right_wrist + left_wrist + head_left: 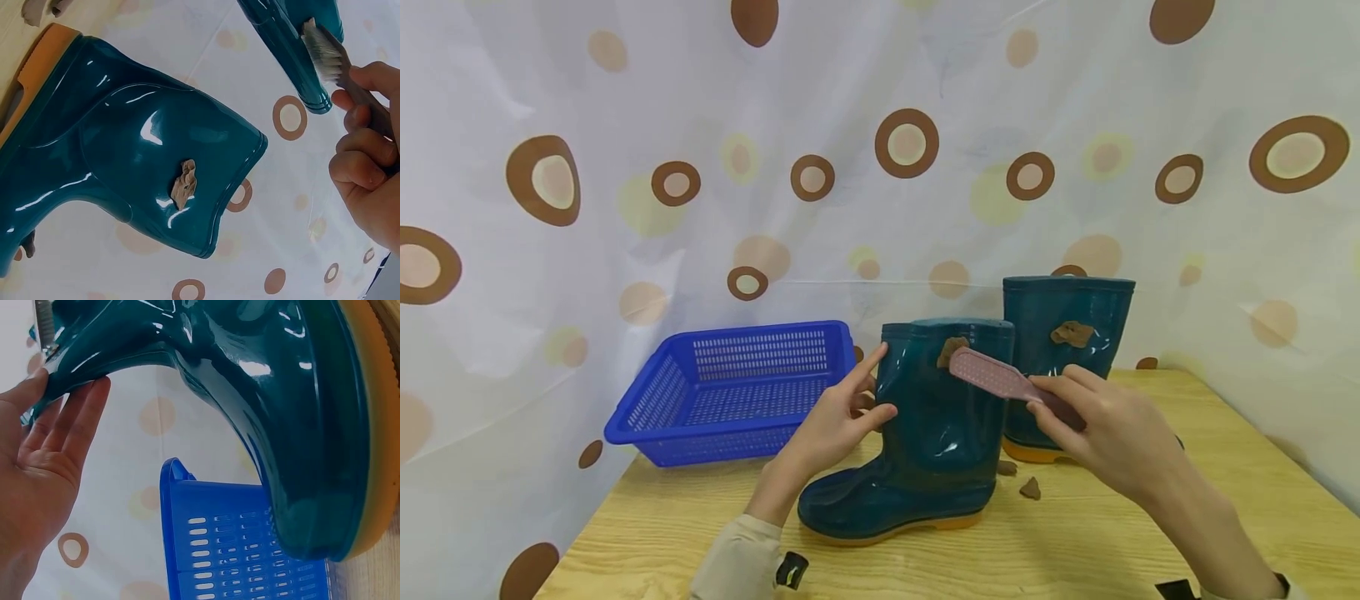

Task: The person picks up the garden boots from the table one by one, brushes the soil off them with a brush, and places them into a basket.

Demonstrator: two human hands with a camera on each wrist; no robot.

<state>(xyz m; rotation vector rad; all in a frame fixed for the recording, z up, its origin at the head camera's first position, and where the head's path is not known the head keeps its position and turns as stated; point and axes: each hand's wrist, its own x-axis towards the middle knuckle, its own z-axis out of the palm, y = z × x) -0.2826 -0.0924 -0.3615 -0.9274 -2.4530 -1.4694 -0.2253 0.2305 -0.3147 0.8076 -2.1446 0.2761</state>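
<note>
A dark green rain boot [940, 417] stands upright on the table, its toe pointing left. My left hand [831, 421] holds the front of its shaft, thumb on one side and fingers on the other, as the left wrist view shows. In my right hand [1112, 425] is a pinkish-brown brush [988, 373], gripped by the handle. Its bristles [324, 55] meet a brown mud patch [952, 351] near the boot's rim. Behind to the right is a second green rain boot [1033, 312], with another mud patch [184, 185] on its shaft.
A blue perforated basket [722, 440] stands at the back left of the wooden table [1075, 533]. Brown crumbs, including one chunk [1031, 488], lie beside the near boot's heel. A white curtain with brown circles [850, 233] hangs behind.
</note>
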